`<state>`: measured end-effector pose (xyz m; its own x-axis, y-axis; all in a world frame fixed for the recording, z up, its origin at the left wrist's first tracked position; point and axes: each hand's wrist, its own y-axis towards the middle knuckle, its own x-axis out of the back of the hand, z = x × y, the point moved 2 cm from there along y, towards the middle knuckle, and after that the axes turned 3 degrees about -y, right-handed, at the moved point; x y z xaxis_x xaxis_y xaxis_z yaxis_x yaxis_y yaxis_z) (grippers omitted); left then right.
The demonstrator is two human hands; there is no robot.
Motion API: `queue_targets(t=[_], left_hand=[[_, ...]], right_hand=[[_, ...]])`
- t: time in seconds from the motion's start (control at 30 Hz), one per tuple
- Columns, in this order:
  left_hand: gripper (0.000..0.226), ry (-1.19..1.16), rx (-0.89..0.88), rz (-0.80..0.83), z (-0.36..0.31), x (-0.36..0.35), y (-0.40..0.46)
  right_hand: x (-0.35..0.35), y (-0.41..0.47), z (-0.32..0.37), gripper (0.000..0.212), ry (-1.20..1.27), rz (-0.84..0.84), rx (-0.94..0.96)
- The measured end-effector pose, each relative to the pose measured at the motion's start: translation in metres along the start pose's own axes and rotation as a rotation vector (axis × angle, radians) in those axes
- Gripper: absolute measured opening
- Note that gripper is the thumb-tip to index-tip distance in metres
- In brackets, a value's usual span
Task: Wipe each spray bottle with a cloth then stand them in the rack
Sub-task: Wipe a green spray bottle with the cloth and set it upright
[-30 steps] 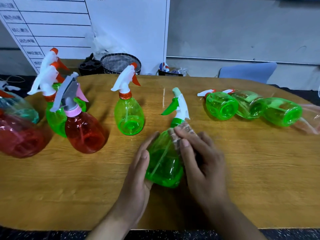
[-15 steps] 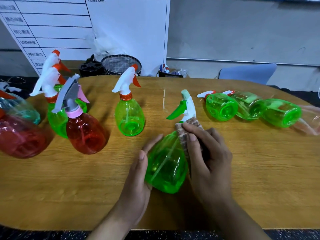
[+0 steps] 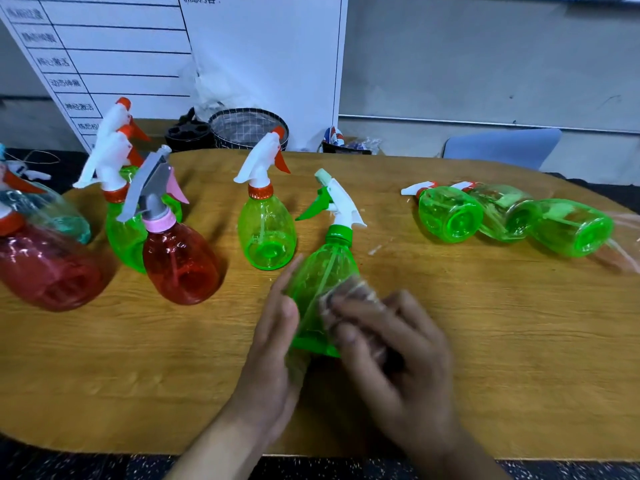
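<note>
Green spray bottle [image 3: 320, 282] with the green collar and trigger, near the front middle of the wooden surface [image 3: 485, 341], tilted with its head leaning away toward the far edge, base close to the person. Left hand [image 3: 273, 358] laid along the bottle's left flank, fingers fairly straight, steadying rather than clasping. Right hand [image 3: 391, 344] blurred, fingers curled over a pale cloth [image 3: 349, 294] pressed to the bottle's right side. Likely trouble first: smooth, rounded plastic braced only by flat fingers, so a firm rub from the right could roll or skid the bottle leftward out of the hold. Just beyond it, an upright green bottle with an orange trigger [image 3: 266, 233], and further left an upright red bottle [image 3: 180, 261]; a slipping or swinging spray head could knock either over, and a toppled one could take its neighbours in the standing cluster with it. Cloth small and bunched, largely hidden under the fingers, so easy to miss the far side, the collar or the trigger. Three green bottles lying on their sides [image 3: 512, 216] at the right, apparently not yet wiped, free to roll if bumped. No rack clearly identifiable anywhere in view, so the final placement spot uncertain.
</note>
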<state>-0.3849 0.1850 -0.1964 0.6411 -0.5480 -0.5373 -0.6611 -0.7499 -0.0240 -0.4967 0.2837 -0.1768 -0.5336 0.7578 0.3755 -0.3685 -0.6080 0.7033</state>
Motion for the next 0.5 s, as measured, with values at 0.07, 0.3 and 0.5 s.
queue_targets(t=[0.07, 0.3, 0.5], left_hand=[[0.098, 0.022, -0.018, 0.022, 0.001, 0.002, 0.002], [0.072, 0.000, -0.016, 0.053, 0.001, 0.000, 0.002], [0.058, 0.076, -0.005, 0.094, 0.010, 0.001, 0.001]], right_hand=[[0.006, 0.009, -0.011, 0.031, 0.105, -0.122, -0.160], [-0.006, 0.009, -0.031, 0.037, 0.299, -0.115, -0.414], [-0.008, 0.008, -0.026, 0.037, 0.182, -0.087, -0.344]])
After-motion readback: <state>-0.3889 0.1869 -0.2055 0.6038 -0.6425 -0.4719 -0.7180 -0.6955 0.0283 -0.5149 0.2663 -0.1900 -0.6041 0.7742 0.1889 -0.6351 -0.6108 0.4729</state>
